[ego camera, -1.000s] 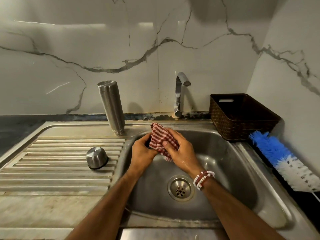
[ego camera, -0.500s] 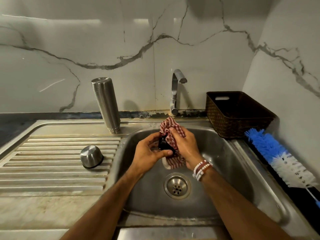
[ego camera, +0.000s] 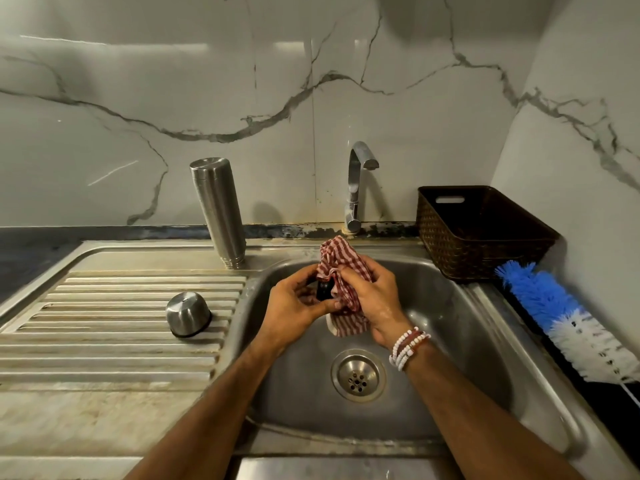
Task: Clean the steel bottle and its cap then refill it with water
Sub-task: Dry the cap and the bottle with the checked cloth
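The steel bottle (ego camera: 220, 211) stands upside down at the back of the drainboard. A steel cup-shaped cap (ego camera: 188, 314) lies mouth down on the ribbed drainboard. Over the sink basin (ego camera: 460, 327) my left hand (ego camera: 294, 311) holds a small black cap piece (ego camera: 324, 290). My right hand (ego camera: 372, 299) grips a red and white striped cloth (ego camera: 341, 268) and presses it against that black piece. The cloth hides most of the piece.
The tap (ego camera: 356, 188) stands behind the basin with no water running. A brown woven basket (ego camera: 481, 230) sits at the back right. A blue and white bottle brush (ego camera: 568, 320) lies along the right counter edge. The drain (ego camera: 358, 375) is below my hands.
The cloth wholly covered the piece a second ago; now the black piece shows between my fingers. Both hands stay over the basin, turning the cloth around it.
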